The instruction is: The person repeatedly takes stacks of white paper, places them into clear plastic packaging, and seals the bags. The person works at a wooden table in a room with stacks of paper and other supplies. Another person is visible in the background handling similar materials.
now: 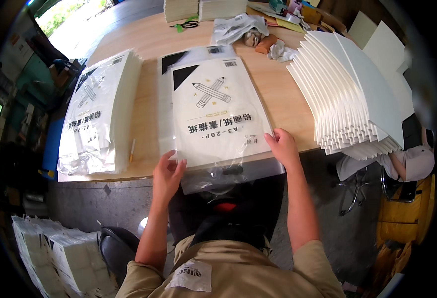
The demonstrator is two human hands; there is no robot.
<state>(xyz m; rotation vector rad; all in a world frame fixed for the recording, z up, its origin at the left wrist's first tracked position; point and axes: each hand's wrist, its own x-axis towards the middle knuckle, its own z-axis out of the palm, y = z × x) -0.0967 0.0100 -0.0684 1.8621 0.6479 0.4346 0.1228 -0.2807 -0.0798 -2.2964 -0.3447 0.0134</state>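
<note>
A flat pack of white paper (213,129) in a clear plastic bag lies in front of me, printed with crossed pencils and a black corner. The bag's clear flap with a dark handle slot (232,171) hangs over the table's near edge. My right hand (282,147) grips the pack's lower right edge, thumb on top, other fingers partly hidden. At the lower left corner my left hand (168,173) has its thumb and fingers apart, beside or just touching the plastic. Beneath this pack, another bagged pack (166,94) shows at the upper left.
A stack of bagged packs (121,104) stands left, near a thin orange-and-white stick (132,150). Fanned white paper stacks (335,94) spread at right. Scissors (186,24) and crumpled plastic (233,27) lie farther back. Another person's arm (398,166) shows at far right. Wrapped bundles (62,253) stand lower left.
</note>
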